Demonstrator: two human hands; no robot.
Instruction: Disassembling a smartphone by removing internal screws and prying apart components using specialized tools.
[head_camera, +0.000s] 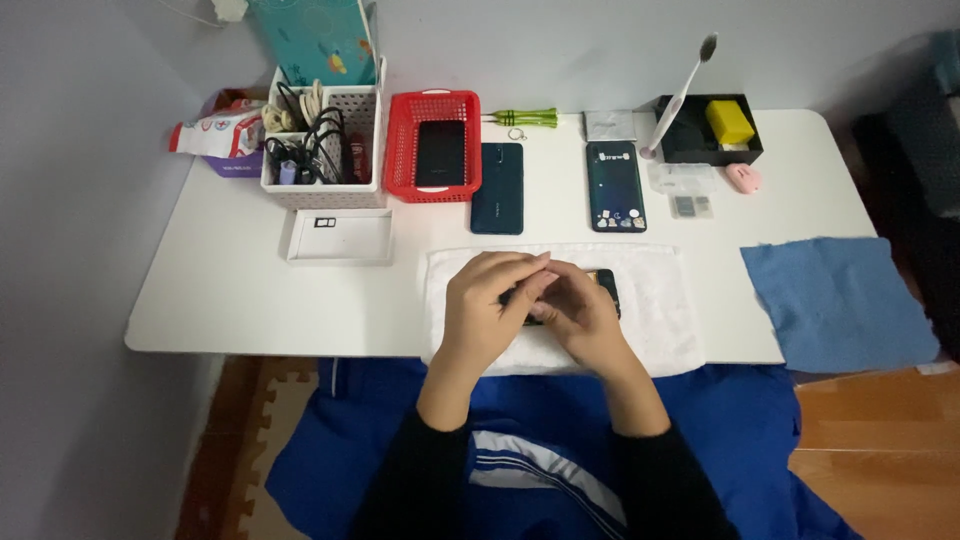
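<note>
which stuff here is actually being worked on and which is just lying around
In hand:
left hand and right hand, both on the dark phone
white towel under it

Lying about:
red basket with a phone inside
two phones flat on the table
white tray
blue cloth
toothbrush
cable basket

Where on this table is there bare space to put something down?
Bare table: left of the white towel, below the shallow tray; also between towel and blue cloth. Crowded along the back, around the red basket and both phones.
</note>
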